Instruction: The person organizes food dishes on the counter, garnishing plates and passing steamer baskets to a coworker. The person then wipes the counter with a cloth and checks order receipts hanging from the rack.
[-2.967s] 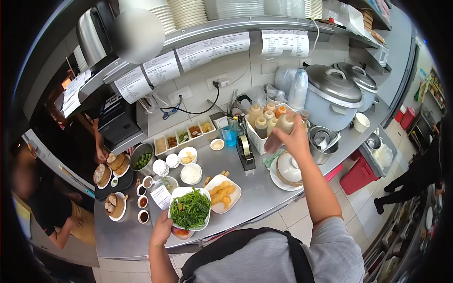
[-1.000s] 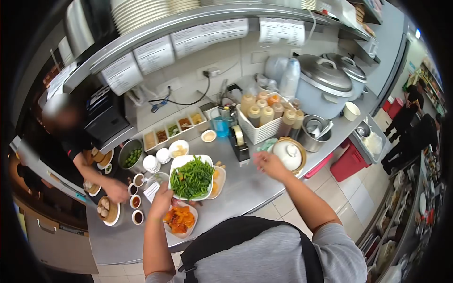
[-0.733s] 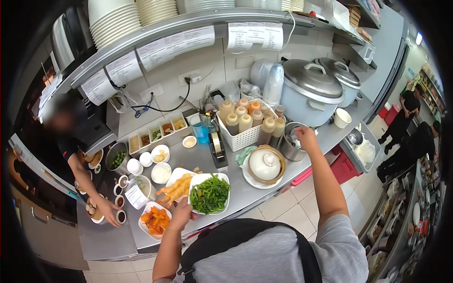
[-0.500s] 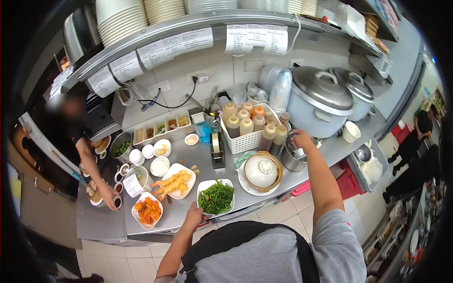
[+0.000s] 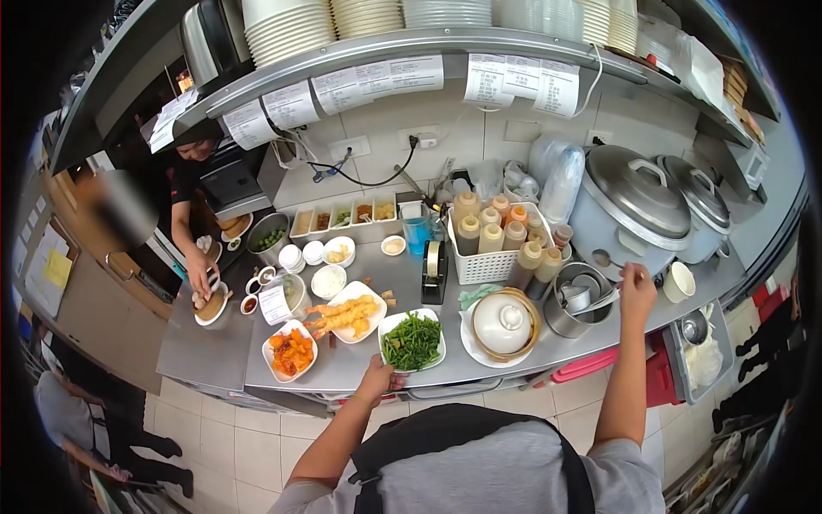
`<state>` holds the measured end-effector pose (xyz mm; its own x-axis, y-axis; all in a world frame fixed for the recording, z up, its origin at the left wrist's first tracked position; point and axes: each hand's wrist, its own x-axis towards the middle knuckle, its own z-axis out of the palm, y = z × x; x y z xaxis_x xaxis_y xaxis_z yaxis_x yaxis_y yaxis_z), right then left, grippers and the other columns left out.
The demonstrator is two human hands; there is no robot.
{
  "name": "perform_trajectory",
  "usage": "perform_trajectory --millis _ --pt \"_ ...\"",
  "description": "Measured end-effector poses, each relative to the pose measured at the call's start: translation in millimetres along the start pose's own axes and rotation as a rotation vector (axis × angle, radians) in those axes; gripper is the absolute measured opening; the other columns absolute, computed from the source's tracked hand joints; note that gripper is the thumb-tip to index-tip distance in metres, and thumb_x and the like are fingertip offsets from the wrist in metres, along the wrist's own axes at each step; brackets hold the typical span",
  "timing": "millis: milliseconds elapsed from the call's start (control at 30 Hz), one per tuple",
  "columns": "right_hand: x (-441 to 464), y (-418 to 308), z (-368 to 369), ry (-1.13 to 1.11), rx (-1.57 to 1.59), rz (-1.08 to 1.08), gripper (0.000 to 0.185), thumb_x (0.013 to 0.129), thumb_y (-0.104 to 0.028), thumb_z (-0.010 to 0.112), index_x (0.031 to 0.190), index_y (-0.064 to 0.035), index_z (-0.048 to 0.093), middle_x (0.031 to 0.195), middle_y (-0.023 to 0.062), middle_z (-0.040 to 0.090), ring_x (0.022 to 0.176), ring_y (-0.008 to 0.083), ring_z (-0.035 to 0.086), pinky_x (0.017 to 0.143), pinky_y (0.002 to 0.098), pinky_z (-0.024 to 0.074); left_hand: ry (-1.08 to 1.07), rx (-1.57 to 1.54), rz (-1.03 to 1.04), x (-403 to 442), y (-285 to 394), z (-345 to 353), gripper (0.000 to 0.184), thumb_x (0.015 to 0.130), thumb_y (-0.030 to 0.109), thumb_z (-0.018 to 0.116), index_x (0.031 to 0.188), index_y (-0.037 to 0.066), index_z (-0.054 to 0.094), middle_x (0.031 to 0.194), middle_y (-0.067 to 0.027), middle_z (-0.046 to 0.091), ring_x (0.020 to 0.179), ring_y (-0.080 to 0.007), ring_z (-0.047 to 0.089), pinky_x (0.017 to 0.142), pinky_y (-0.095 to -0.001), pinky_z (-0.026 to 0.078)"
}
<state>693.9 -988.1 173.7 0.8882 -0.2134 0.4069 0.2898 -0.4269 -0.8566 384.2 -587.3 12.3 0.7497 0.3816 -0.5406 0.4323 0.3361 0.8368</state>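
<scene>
My left hand (image 5: 379, 379) grips the near left edge of a white square bowl (image 5: 443, 349) of chopped green vegetables (image 5: 411, 341) at the counter's front edge. My right hand (image 5: 638, 293) is closed on the handle of a metal spoon (image 5: 602, 257), its bowl pointing left. Beneath it stands a metal pot (image 5: 567, 319) with ladles and other utensils inside. Between my hands a lidded clay pot (image 5: 503, 324) rests on a white plate (image 5: 469, 336). Left of the greens are a dish of fried prawns (image 5: 347, 313) and a bowl of orange glazed pieces (image 5: 289, 353).
A white basket (image 5: 479, 270) of sauce bottles stands behind the clay pot, beside a tape dispenser (image 5: 434, 272). Large lidded cookers (image 5: 638, 206) fill the back right. A co-worker's hand (image 5: 202, 281) reaches to a bowl at the left. A shelf (image 5: 360, 73) with order slips runs overhead.
My right hand has come up and out of the utensil pot, now with a spoon. The left stays on the bowl of greens. The co-worker's hand has moved from a sauce cup to a bowl.
</scene>
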Motion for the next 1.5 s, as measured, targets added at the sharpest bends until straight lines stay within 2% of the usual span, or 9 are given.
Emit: perform_trajectory --millis 67,167,400,600,667,867,900,1000,1500 --pt "-19 26 -14 0.111 0.239 -0.145 0.019 0.089 -0.017 0.059 0.095 0.0010 0.064 0.078 0.0109 0.068 0.068 0.0138 0.064 0.057 0.0255 0.0480 -0.038 -0.033 -0.037 -7 9 3 0.039 0.088 0.006 0.039 0.125 0.002 0.026 0.093 -0.0169 0.064 0.066 -0.0164 0.060 0.060 -0.0297 0.053" --pt "-66 66 -29 0.103 -0.239 -0.339 0.023 0.089 -0.016 0.060 0.102 0.0032 0.063 0.081 0.0084 0.067 0.068 0.0092 0.061 0.056 0.0215 0.0469 -0.125 -0.073 -0.068 -7 8 0 0.037 0.089 0.006 0.044 0.121 0.001 0.028 0.098 -0.0180 0.063 0.071 -0.0173 0.061 0.064 -0.0302 0.054" --pt "-124 78 -23 0.136 0.994 0.748 0.037 0.089 -0.012 0.056 0.121 0.0036 0.051 0.103 0.0083 0.065 0.063 0.0079 0.054 0.056 0.0209 0.0454 -0.370 -0.013 -0.232 -4 19 -19 0.036 0.092 0.016 0.050 0.121 0.003 0.033 0.105 -0.0160 0.061 0.079 -0.0183 0.062 0.070 -0.0325 0.053" --pt "-184 -44 22 -0.538 1.068 0.957 0.046 0.085 -0.004 0.052 0.131 -0.0060 0.046 0.088 0.0008 0.063 0.060 0.0079 0.053 0.055 0.0216 0.0458 -0.367 0.096 -0.243 0 39 -36 0.046 0.088 0.014 0.049 0.129 0.003 0.030 0.109 -0.0145 0.057 0.090 -0.0208 0.060 0.075 -0.0368 0.053" --pt "-209 -63 44 -0.820 0.940 0.926 0.042 0.084 -0.004 0.052 0.126 -0.0066 0.052 0.087 -0.0005 0.063 0.059 0.0079 0.052 0.055 0.0222 0.0446 -0.329 0.074 -0.200 12 35 -44 0.046 0.089 0.017 0.046 0.131 0.006 0.030 0.109 -0.0135 0.055 0.092 -0.0226 0.059 0.076 -0.0387 0.052" --pt "-280 -90 97 -0.692 -0.420 -0.291 0.031 0.080 0.000 0.051 0.108 -0.0001 0.064 0.090 0.0184 0.063 0.075 0.0334 0.062 0.066 0.0394 0.0492 -0.266 0.242 -0.042 37 49 -49 0.034 0.094 0.022 0.039 0.124 0.006 0.035 0.106 -0.0150 0.057 0.087 -0.0226 0.062 0.070 -0.0368 0.055" --pt "-283 -99 101 -0.746 -0.483 -0.251 0.036 0.078 0.001 0.050 0.112 0.0011 0.060 0.093 0.0259 0.060 0.083 0.0429 0.060 0.072 0.0456 0.0488 -0.229 0.289 0.029 42 46 -48 0.028 0.094 0.015 0.039 0.119 0.003 0.035 0.098 -0.0174 0.060 0.078 -0.0229 0.065 0.063 -0.0334 0.056" --pt "-293 -101 121 -0.777 -0.639 -0.239 0.038 0.076 0.002 0.048 0.113 0.0009 0.059 0.096 0.0259 0.060 0.082 0.0410 0.061 0.073 0.0458 0.0497 -0.215 0.367 0.088 50 39 -49 0.027 0.092 0.008 0.041 0.115 -0.002 0.034 0.085 -0.0179 0.063 0.064 -0.0231 0.066 0.050 -0.0310 0.056" --pt "-339 -127 125 -0.758 -0.786 -0.576 0.046 0.077 -0.003 0.051 0.122 -0.0083 0.057 0.090 0.0106 0.052 0.085 0.0260 0.057 0.066 0.0365 0.0505 -0.312 0.249 0.002 49 36 -51 0.029 0.090 0.006 0.037 0.117 0.001 0.030 0.077 -0.0201 0.063 0.058 -0.0245 0.065 0.048 -0.0328 0.055"
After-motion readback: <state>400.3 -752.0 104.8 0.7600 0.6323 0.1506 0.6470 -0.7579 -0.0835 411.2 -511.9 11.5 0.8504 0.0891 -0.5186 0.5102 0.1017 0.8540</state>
